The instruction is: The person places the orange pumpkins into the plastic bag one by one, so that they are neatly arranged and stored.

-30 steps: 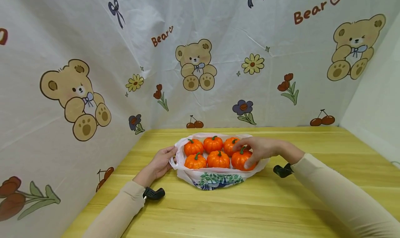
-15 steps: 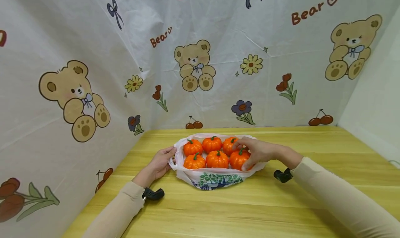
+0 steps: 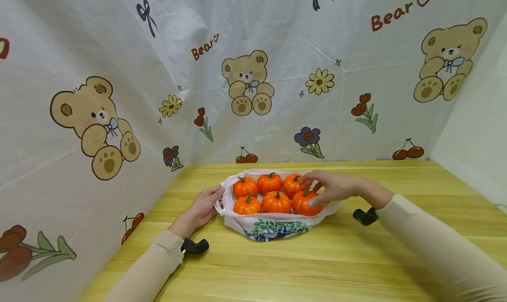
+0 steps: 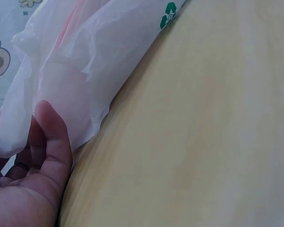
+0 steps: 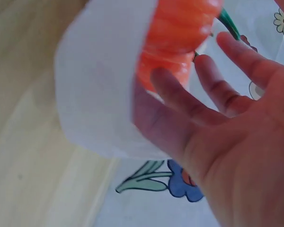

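A white plastic bag [image 3: 239, 226] with a printed tree lies on the table, its mouth spread wide. Two rows of small orange pumpkins with green stems fill it. My left hand [image 3: 203, 206] holds the bag's left edge; in the left wrist view, a fold of the bag [image 4: 16, 113] runs between thumb and fingers. Over the front-right pumpkin [image 3: 304, 208] hovers my right hand [image 3: 336, 188], its fingers spread and loosely bent. The right wrist view shows those fingers [image 5: 222, 90] around nothing, beside the bag's wall and the orange pumpkin [image 5: 182, 23].
The wooden table [image 3: 253, 271] extends in front of the bag and to its right. A white cloth printed with bears [image 3: 249, 86] and flowers hangs behind and to the left. A plain white wall [image 3: 479, 130] stands at the right.
My right hand has loosened from around the front-right pumpkin and drawn slightly up and right. That pumpkin has shifted a little left. My left hand stays on the bag.
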`<state>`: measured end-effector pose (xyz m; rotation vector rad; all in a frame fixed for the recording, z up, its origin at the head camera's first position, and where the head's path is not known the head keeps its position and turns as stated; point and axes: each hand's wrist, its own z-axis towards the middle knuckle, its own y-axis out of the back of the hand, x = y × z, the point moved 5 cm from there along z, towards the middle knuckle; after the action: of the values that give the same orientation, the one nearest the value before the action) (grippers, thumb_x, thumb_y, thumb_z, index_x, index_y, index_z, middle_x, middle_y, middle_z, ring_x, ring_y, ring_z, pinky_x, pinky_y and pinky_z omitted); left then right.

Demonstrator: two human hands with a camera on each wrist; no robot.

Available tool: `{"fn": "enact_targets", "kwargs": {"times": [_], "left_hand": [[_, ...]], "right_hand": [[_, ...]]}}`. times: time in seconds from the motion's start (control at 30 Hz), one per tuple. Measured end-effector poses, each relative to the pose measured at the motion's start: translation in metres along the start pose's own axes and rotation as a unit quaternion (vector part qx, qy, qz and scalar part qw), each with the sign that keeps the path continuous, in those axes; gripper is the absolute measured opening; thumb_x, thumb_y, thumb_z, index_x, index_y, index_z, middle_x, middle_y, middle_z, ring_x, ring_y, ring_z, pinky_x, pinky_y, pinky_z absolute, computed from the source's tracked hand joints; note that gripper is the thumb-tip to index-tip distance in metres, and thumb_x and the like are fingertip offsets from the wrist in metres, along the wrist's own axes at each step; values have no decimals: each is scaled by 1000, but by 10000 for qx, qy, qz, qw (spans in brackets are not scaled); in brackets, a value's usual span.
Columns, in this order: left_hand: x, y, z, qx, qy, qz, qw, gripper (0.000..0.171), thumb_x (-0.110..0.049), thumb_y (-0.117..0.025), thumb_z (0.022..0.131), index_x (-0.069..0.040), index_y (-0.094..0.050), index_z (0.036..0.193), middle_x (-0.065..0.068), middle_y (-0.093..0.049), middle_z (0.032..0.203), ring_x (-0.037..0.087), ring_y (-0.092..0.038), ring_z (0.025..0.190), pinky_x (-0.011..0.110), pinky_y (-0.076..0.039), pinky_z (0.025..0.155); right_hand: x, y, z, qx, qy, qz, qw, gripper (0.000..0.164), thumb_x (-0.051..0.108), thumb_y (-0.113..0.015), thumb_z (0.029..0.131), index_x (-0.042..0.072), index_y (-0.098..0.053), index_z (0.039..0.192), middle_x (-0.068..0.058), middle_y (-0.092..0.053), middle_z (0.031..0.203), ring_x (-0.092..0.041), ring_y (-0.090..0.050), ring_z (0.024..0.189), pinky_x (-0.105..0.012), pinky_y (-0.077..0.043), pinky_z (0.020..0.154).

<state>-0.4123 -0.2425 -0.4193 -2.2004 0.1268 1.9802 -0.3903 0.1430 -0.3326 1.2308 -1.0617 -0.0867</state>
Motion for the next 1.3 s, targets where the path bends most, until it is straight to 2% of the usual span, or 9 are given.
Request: {"fn": "enact_targets", "kwargs": {"times": [0.27, 0.53, 0.63, 0.73, 0.83, 0.9, 1.0, 1.13, 1.3], "left_hand": [[1, 0, 1, -48, 5, -17, 10000, 51, -28, -47, 111, -1, -41, 155, 2, -61, 112, 10, -54, 80, 21, -52, 69], [-1, 1, 1, -27, -4, -12, 10000, 55, -28, -46, 112, -3, -35, 159, 10, -56, 136, 11, -58, 86, 22, -54, 73], [-4, 5, -1, -128, -31, 103, 9999, 54, -29, -46, 112, -4, -36, 159, 9, -56, 129, 12, -60, 86, 25, -57, 74], [-9, 10, -2, -313, -54, 247, 9992, 51, -31, -49, 111, -4, -44, 154, 4, -57, 116, 14, -62, 86, 28, -59, 74], [-16, 13, -2, -387, -107, 436, 9982, 50, -33, -53, 109, -6, -50, 151, 9, -61, 130, 13, -65, 96, 28, -61, 78], [-23, 13, -2, -387, -127, 727, 9965, 50, -35, -55, 108, -9, -52, 151, 11, -58, 143, 14, -65, 106, 28, -61, 82], [-35, 11, -3, -305, -193, 1505, 9879, 53, -38, -56, 107, -13, -51, 153, 13, -52, 153, 20, -62, 116, 29, -60, 85], [-53, 8, 0, -245, -310, 2531, 9666, 52, -41, -55, 107, -16, -51, 153, 12, -52, 154, 30, -57, 127, 39, -58, 95], [-73, 1, 3, 34, -564, 3229, 9447, 56, -44, -53, 107, -14, -49, 154, 15, -47, 157, 37, -48, 142, 56, -47, 111]], "right_hand": [[6, 16, -10, -22, -381, -271, 9989, 70, 43, -77, 92, 7, -50, 146, -19, -49, 147, -43, -53, 128, -57, -51, 103], [13, 34, -17, -275, -488, -358, 9978, 66, 45, -75, 94, 12, -52, 145, -17, -48, 148, -44, -49, 134, -60, -49, 103], [15, 41, -22, -404, -506, -415, 9970, 64, 46, -73, 95, 14, -52, 145, -16, -47, 149, -43, -49, 135, -59, -50, 102], [14, 48, -27, -504, -553, -468, 9961, 62, 48, -72, 95, 17, -52, 145, -15, -48, 150, -44, -49, 136, -59, -51, 101], [12, 54, -33, -560, -622, -446, 9955, 62, 48, -72, 95, 18, -51, 145, -15, -48, 151, -44, -48, 137, -58, -51, 101], [9, 59, -38, -601, -669, -437, 9950, 61, 48, -71, 96, 20, -51, 145, -16, -47, 152, -44, -48, 137, -58, -52, 100], [1, 67, -47, -711, -687, -402, 9943, 58, 45, -71, 97, 19, -51, 145, -17, -47, 149, -44, -48, 135, -59, -52, 100], [-12, 75, -58, -862, -788, -461, 9921, 58, 45, -70, 97, 17, -51, 144, -16, -48, 144, -45, -49, 134, -58, -53, 98], [-27, 84, -71, -965, -1062, -552, 9881, 62, 49, -68, 97, 15, -50, 145, -15, -48, 144, -46, -48, 136, -59, -52, 99]]}}
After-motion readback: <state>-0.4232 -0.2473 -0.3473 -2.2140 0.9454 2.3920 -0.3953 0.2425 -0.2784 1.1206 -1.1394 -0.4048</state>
